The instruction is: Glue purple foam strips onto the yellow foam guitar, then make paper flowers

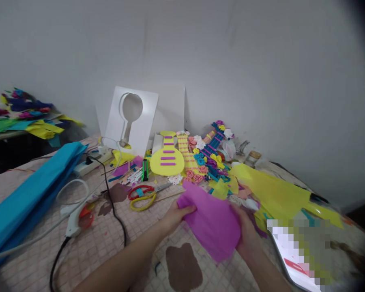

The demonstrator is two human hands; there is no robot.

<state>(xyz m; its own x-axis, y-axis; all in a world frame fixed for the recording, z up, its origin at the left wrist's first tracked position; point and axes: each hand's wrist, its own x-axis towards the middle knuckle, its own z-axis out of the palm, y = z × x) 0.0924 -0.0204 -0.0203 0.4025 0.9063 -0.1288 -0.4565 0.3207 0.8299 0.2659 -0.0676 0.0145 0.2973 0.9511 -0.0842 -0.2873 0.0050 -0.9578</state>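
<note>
A sheet of purple crepe paper (211, 221) is stretched between my two hands above the table. My left hand (180, 211) pinches its left edge, thumb on top. Along the right edge, my right hand (245, 231) grips the same sheet, with most of its fingers hidden behind the paper. Beyond the sheet lies a pair of scissors (142, 198) with red and yellow wrapped handles. Farther back, a yellow guitar-shaped piece (168, 162) with purple strips leans upright, next to decorated pieces (213, 146) covered in paper flowers.
At left are a long blue paper roll (39, 194), a hot glue gun (76, 221) with its black cord, and a power strip (93, 162). A white cut-out board (109, 129) leans on the wall. Yellow paper (270, 190) and a phone (292, 255) lie right. A green cutter (145, 170) stands mid-table.
</note>
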